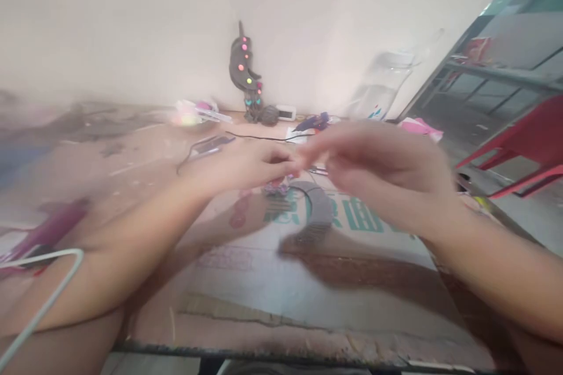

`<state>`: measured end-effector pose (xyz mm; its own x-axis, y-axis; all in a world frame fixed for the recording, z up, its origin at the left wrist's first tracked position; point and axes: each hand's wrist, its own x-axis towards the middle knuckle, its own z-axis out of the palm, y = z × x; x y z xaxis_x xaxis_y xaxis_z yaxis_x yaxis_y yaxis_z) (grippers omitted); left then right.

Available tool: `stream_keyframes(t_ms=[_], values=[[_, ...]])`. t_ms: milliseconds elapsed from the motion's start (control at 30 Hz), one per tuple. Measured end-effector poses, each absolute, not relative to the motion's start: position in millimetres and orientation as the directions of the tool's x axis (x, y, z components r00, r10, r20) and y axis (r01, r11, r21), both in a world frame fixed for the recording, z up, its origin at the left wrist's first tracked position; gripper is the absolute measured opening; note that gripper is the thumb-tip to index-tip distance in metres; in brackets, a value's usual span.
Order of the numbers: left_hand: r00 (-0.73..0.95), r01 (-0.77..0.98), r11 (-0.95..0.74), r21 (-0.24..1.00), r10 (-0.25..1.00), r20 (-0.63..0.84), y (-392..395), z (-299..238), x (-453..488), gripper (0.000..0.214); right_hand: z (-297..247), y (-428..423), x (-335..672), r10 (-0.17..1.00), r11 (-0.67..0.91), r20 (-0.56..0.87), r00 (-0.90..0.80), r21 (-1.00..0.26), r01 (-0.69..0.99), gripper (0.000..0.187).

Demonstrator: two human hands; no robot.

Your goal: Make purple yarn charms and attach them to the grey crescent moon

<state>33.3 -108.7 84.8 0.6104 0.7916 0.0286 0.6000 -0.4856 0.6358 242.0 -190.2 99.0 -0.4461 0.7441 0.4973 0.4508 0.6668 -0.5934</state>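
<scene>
My left hand (248,163) reaches in from the left, its thumb and fingertips pressed together. Whatever they pinch, if anything, is too small and blurred to name. My right hand (391,167) comes from the right with fingers bent toward the left fingertips; motion smears it. The fingertips of both hands meet or nearly meet above the work surface. Below them lies a dark grey crescent-shaped piece (323,211) on a printed white sheet (272,281) with green and pink characters. A small purplish item (276,188) sits by the crescent, partly under my left hand.
By the wall stands a dark crescent ornament with coloured dots (240,65). A clear plastic bottle (378,85) and a pink packet (421,128) are at the back right. A red chair (528,140) stands beyond the table. A white cable (48,299) crosses my left forearm.
</scene>
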Motion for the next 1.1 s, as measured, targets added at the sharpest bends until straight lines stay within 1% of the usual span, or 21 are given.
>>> stream_keyframes(t_ms=[33,100,133,167,200,267,333,400,500,533,567,667,800,900,1000,1100], values=[[0.619,0.605,-0.498,0.621,0.785,0.027,-110.2,86.1,35.2,0.032,92.2,-174.5,241.3,0.743,0.669,0.507,-0.438,-0.577,0.468,0.027],[0.646,0.591,-0.532,0.606,0.763,0.04,-112.3,87.2,38.4,0.034,72.2,-149.4,241.7,0.823,0.556,0.362,-0.438,-0.669,0.492,0.043],[0.659,0.574,-0.545,0.611,0.751,0.051,-112.6,87.0,39.5,0.034,61.3,-140.6,243.0,0.846,0.498,0.293,-0.446,-0.735,0.461,0.048],[0.668,0.56,-0.551,0.619,0.742,0.056,-112.2,86.4,40.0,0.035,51.5,-134.2,245.0,0.867,0.43,0.227,-0.444,-0.792,0.433,0.048],[0.671,0.554,-0.549,0.626,0.74,0.056,-111.1,85.5,40.0,0.035,43.9,-129.7,247.6,0.884,0.38,0.187,-0.429,-0.821,0.426,0.044],[0.658,0.57,-0.53,0.628,0.752,0.037,-106.9,83.1,38.1,0.036,37.1,-125.0,254.5,0.913,0.343,0.18,-0.365,-0.824,0.451,0.034],[0.627,0.613,-0.514,0.599,0.779,0.027,-99.7,80.9,33.3,0.037,40.7,-122.5,263.0,0.923,0.365,0.234,-0.305,-0.782,0.506,0.029],[0.589,0.663,-0.522,0.538,0.806,0.055,-89.4,79.3,25.2,0.037,49.2,-119.9,272.9,0.916,0.401,0.292,-0.277,-0.721,0.566,0.028],[0.516,0.768,-0.519,0.375,0.849,0.116,-68.8,75.4,8.0,0.029,59.4,-115.8,287.9,0.893,0.447,0.349,-0.285,-0.596,0.667,0.027],[0.47,0.816,-0.482,0.32,0.875,0.121,-61.3,72.9,1.8,0.025,61.0,-115.0,292.0,0.879,0.467,0.371,-0.3,-0.543,0.698,0.026],[0.414,0.857,-0.427,0.29,0.904,0.108,-54.1,69.6,-4.0,0.023,61.9,-114.6,295.3,0.862,0.49,0.392,-0.32,-0.489,0.722,0.026],[0.378,0.881,-0.381,0.28,0.923,0.067,-36.7,55.7,-16.3,0.023,62.9,-115.9,300.4,0.827,0.535,0.418,-0.375,-0.381,0.754,0.025],[0.401,0.865,-0.407,0.293,0.912,0.083,-26.6,35.3,-17.1,0.023,65.0,-119.3,299.4,0.803,0.568,0.419,-0.424,-0.319,0.759,0.026],[0.401,0.852,-0.415,0.318,0.909,0.113,-24.2,22.8,-11.6,0.03,64.5,-119.3,297.2,0.763,0.614,0.443,-0.47,-0.271,0.741,0.028],[0.404,0.833,-0.424,0.356,0.905,0.133,-22.4,13.1,-7.7,0.032,62.7,-118.7,294.7,0.762,0.625,0.428,-0.487,-0.287,0.726,0.027],[0.397,0.809,-0.421,0.41,0.906,0.146,-21.2,6.9,-6.7,0.029,63.1,-120.3,292.2,0.789,0.602,0.408,-0.459,-0.364,0.711,0.024]])
